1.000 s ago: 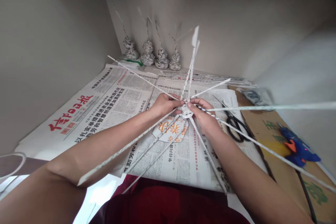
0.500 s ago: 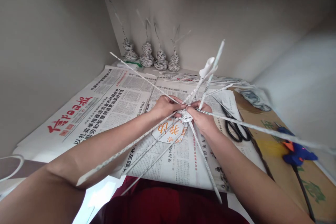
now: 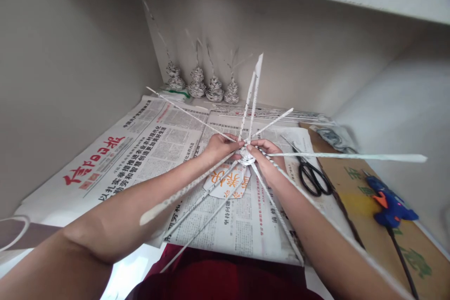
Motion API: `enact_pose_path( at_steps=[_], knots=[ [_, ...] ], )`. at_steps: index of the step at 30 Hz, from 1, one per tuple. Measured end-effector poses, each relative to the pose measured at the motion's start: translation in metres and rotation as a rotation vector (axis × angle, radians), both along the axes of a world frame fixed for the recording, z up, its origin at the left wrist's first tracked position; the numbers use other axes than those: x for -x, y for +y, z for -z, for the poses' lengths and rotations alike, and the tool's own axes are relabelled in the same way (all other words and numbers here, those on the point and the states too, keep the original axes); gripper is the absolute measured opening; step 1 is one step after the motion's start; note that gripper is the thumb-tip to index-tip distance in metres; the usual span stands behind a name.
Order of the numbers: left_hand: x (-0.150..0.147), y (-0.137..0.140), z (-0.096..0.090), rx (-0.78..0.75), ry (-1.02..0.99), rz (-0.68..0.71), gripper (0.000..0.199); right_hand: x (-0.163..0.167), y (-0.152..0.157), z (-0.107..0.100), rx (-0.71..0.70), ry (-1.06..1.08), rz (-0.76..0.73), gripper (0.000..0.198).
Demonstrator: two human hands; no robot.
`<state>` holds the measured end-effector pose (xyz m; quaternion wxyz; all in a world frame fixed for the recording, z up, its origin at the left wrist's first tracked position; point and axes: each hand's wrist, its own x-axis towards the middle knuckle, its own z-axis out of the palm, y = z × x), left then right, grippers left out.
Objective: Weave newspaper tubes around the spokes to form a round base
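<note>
Both hands hold a small woven piece of rolled newspaper, with several long paper strips fanning out from it in every direction. My left hand pinches its left side, fingers closed at the base of the strips. On the other side my right hand grips it, thumb on top near the middle. One pale strip sticks out to the right, and another lies along my right forearm. Beneath the weave is a white card with orange characters, partly covered by strips.
Newspaper sheets cover the table. Several woven gourd shapes stand at the back wall. Thin paper rolls lie behind my hands. At right are black scissors, a cardboard sheet, a blue glue gun and a crumpled plastic bag.
The strips behind the weave have swung left and stand more upright. One strip at right now points straight sideways, and another has come down along my right forearm. The view has tilted slightly upward.
</note>
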<state>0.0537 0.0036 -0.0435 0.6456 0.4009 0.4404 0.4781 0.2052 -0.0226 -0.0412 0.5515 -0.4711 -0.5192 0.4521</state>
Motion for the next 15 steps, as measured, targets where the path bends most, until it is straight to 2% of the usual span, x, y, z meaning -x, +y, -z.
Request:
enact_pose_path(
  at_steps=[9,15],
  knots=[
    [-0.001,-0.004,-0.007,-0.003,-0.014,0.019,0.034,-0.001,0.0,-0.001,-0.075,-0.074,0.071,0.018],
    [-0.001,-0.006,-0.013,0.003,0.022,0.029,0.035,-0.001,0.001,0.0,-0.073,-0.078,0.027,0.016]
  ],
)
